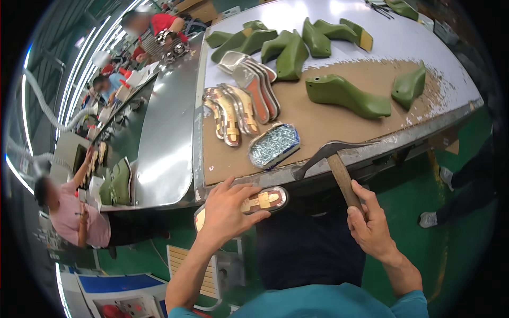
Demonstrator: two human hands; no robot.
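Note:
My left hand (229,208) lies over a shoe insole (268,200) that faces up just in front of the workbench edge, fingers spread across it. My right hand (369,222) grips the wooden handle of a hammer (330,153), whose metal head rests at the bench's front edge. A small tray of nails (274,144) sits on the brown bench top (323,119) just beyond the hammer head. Rows of insoles (233,114) lie left of the tray.
Several green shoe lasts (344,94) lie across the bench, more at the back (289,47). A metal conveyor cover (167,132) runs along the left. Other people work at the left (71,212) and far back (154,29). Green floor lies below.

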